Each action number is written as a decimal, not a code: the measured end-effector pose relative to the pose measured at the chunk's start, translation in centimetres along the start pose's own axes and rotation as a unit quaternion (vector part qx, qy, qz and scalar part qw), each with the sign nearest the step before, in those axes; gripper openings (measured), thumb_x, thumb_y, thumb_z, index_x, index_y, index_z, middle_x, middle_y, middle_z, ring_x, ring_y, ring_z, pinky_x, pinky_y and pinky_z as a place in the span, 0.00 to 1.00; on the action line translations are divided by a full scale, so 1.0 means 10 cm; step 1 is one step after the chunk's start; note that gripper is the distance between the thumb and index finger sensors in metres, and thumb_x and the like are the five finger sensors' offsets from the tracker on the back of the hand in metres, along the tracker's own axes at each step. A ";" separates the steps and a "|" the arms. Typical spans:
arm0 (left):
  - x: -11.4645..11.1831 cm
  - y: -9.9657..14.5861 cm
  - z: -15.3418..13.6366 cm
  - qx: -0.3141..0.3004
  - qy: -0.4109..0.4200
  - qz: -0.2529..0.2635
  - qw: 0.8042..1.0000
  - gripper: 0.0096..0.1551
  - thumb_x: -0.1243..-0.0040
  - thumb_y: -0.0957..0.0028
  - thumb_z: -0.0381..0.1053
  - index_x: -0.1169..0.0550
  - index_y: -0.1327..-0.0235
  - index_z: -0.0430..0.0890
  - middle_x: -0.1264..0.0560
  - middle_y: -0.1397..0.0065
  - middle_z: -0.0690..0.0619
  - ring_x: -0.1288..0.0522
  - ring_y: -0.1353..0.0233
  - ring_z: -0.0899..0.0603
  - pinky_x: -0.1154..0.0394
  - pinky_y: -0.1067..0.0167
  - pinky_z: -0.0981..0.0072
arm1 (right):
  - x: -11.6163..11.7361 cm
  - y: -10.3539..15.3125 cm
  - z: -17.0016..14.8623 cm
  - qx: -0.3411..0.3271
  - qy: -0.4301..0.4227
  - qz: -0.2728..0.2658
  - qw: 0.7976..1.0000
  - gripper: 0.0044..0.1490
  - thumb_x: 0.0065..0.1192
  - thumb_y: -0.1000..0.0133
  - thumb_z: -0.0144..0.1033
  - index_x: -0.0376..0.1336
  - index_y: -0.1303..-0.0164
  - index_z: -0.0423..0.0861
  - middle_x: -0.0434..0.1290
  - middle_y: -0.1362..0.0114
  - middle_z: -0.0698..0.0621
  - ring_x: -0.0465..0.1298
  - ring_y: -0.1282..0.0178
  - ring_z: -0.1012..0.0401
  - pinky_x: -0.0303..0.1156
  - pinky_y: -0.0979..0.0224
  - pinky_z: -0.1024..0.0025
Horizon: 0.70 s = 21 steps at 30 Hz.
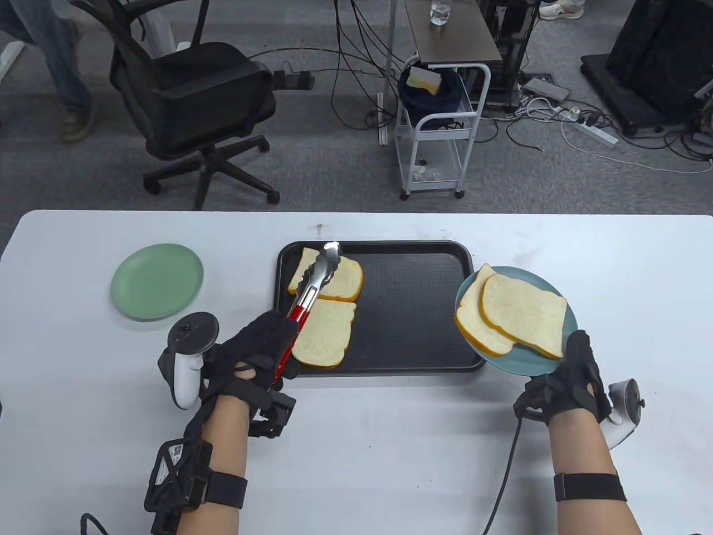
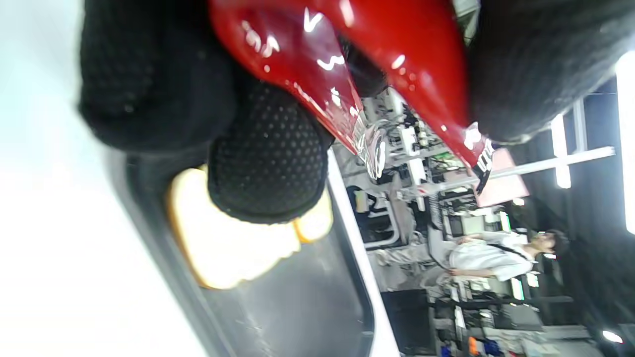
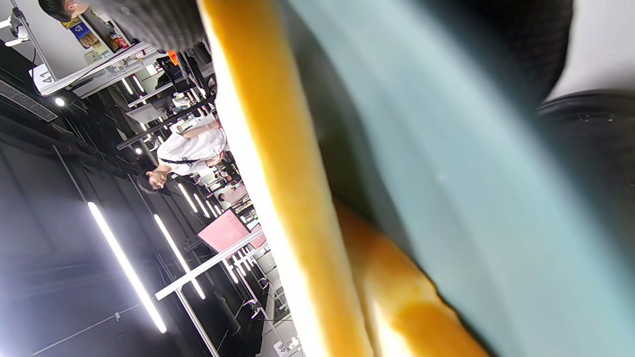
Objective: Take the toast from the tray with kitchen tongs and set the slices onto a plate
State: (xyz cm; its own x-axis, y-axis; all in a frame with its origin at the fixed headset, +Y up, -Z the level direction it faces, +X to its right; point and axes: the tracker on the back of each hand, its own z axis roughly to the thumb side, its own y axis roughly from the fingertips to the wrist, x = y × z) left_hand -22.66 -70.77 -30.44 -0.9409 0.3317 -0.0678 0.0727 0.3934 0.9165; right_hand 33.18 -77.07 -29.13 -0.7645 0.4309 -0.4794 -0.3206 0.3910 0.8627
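My left hand (image 1: 253,351) grips red-handled steel tongs (image 1: 312,287) over the black tray's (image 1: 412,312) toast (image 1: 326,334); my right hand (image 1: 562,384) holds a pale-blue plate (image 1: 523,362).

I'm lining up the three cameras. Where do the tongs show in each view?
Table view: tongs run from the left hand up over the toast at the tray's left end.
Left wrist view: red handles fill the top, between gloved fingers.
Right wrist view: not in it.
Shared landmark: toast, seen in all three.
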 end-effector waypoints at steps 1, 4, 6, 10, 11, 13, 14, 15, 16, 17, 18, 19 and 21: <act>0.00 -0.03 -0.08 0.012 -0.006 0.006 1.000 0.45 0.29 0.57 0.71 0.30 0.30 0.53 0.20 0.31 0.45 0.09 0.57 0.42 0.12 0.66 0.57 | 0.00 0.01 0.00 0.000 0.000 0.000 1.000 0.31 0.45 0.44 0.56 0.51 0.36 0.51 0.73 0.39 0.41 0.85 0.55 0.50 0.79 0.47 0.50; -0.01 -0.11 -0.27 0.048 -0.012 0.015 0.999 0.44 0.30 0.57 0.71 0.30 0.31 0.52 0.19 0.32 0.44 0.08 0.59 0.42 0.12 0.68 0.57 | 0.01 0.00 0.00 0.001 0.002 -0.002 1.000 0.31 0.45 0.44 0.56 0.51 0.36 0.51 0.73 0.39 0.41 0.85 0.55 0.50 0.79 0.47 0.50; 0.00 -0.14 -0.37 0.067 -0.012 0.031 0.997 0.43 0.31 0.56 0.70 0.29 0.31 0.52 0.19 0.33 0.43 0.08 0.60 0.42 0.12 0.70 0.58 | 0.01 0.00 0.00 0.000 0.003 -0.002 1.000 0.31 0.45 0.44 0.56 0.51 0.36 0.51 0.73 0.39 0.41 0.86 0.55 0.50 0.79 0.47 0.50; 0.04 -0.22 -0.44 0.086 -0.023 0.048 0.995 0.43 0.30 0.56 0.70 0.29 0.31 0.51 0.19 0.33 0.43 0.08 0.61 0.42 0.12 0.70 0.57 | 0.01 0.00 0.00 -0.001 0.005 -0.003 1.000 0.31 0.45 0.44 0.56 0.51 0.36 0.51 0.73 0.39 0.41 0.86 0.56 0.50 0.79 0.47 0.50; 0.05 -0.24 -0.44 0.089 -0.026 0.049 0.995 0.43 0.30 0.56 0.70 0.29 0.31 0.51 0.19 0.33 0.43 0.08 0.61 0.42 0.12 0.71 0.57 | 0.01 0.00 0.00 -0.001 0.005 -0.003 1.000 0.31 0.45 0.44 0.56 0.51 0.36 0.51 0.73 0.39 0.41 0.85 0.55 0.50 0.79 0.47 0.50; 0.04 -0.28 -0.44 0.095 -0.029 0.049 0.994 0.43 0.30 0.56 0.70 0.29 0.31 0.51 0.19 0.33 0.43 0.08 0.61 0.42 0.12 0.71 0.57 | 0.01 0.00 0.01 -0.001 0.005 -0.001 1.000 0.31 0.45 0.44 0.56 0.51 0.36 0.51 0.73 0.39 0.41 0.85 0.55 0.50 0.79 0.47 0.50; 0.03 -0.30 -0.43 0.096 -0.033 0.050 0.994 0.43 0.30 0.56 0.69 0.29 0.31 0.51 0.19 0.33 0.43 0.08 0.61 0.41 0.12 0.71 0.57 | 0.01 0.00 0.01 -0.001 0.004 0.000 1.000 0.31 0.45 0.44 0.56 0.51 0.36 0.51 0.73 0.39 0.41 0.85 0.55 0.50 0.79 0.47 0.50; 0.03 -0.33 -0.43 0.098 -0.040 0.049 0.993 0.43 0.30 0.56 0.69 0.29 0.31 0.51 0.18 0.33 0.43 0.08 0.61 0.42 0.12 0.72 0.57 | 0.01 0.00 0.01 -0.002 0.005 0.001 1.000 0.31 0.45 0.44 0.56 0.51 0.36 0.51 0.73 0.39 0.41 0.86 0.55 0.50 0.79 0.47 0.50; 0.02 -0.34 -0.42 0.101 -0.043 0.049 0.993 0.43 0.30 0.56 0.69 0.29 0.31 0.51 0.18 0.33 0.42 0.07 0.62 0.41 0.12 0.72 0.57 | 0.01 0.00 0.01 -0.003 0.005 0.001 1.000 0.31 0.45 0.44 0.56 0.51 0.36 0.51 0.73 0.39 0.41 0.85 0.55 0.50 0.79 0.47 0.50; 0.01 -0.37 -0.41 0.105 -0.048 0.052 0.992 0.42 0.30 0.56 0.69 0.29 0.32 0.51 0.18 0.34 0.42 0.07 0.62 0.41 0.12 0.72 0.57 | 0.01 -0.01 0.01 -0.003 0.006 0.001 1.000 0.31 0.45 0.44 0.56 0.51 0.36 0.51 0.73 0.39 0.41 0.85 0.55 0.50 0.79 0.47 0.50; 0.00 -0.39 -0.41 0.106 -0.049 0.052 0.992 0.42 0.30 0.56 0.69 0.28 0.32 0.51 0.18 0.34 0.42 0.07 0.62 0.42 0.12 0.72 0.58 | 0.01 -0.01 0.01 -0.004 0.006 0.001 1.000 0.31 0.45 0.44 0.56 0.51 0.36 0.51 0.73 0.39 0.41 0.86 0.55 0.50 0.79 0.47 0.50; -0.01 -0.42 -0.41 0.110 -0.048 0.050 0.991 0.42 0.30 0.56 0.68 0.28 0.32 0.51 0.18 0.34 0.42 0.07 0.62 0.41 0.12 0.73 0.57 | 0.01 -0.01 0.01 -0.004 0.006 0.001 1.000 0.31 0.45 0.44 0.57 0.51 0.36 0.51 0.73 0.39 0.41 0.86 0.56 0.50 0.79 0.47 0.50; -0.02 -0.47 -0.40 0.113 -0.049 0.048 0.991 0.42 0.30 0.56 0.68 0.28 0.32 0.51 0.18 0.34 0.42 0.07 0.63 0.41 0.12 0.73 0.57 | 0.01 -0.01 0.02 -0.005 0.008 0.001 1.000 0.31 0.45 0.44 0.57 0.51 0.36 0.51 0.73 0.39 0.41 0.85 0.55 0.50 0.79 0.47 0.50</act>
State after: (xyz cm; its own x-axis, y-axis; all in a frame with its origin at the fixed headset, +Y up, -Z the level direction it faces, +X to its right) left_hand -24.12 -76.15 -33.16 -0.8904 0.4542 -0.0317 0.2435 0.5339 0.8098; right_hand 33.22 -76.95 -29.31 -0.7742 0.4182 -0.4752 -0.3252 0.3814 0.8653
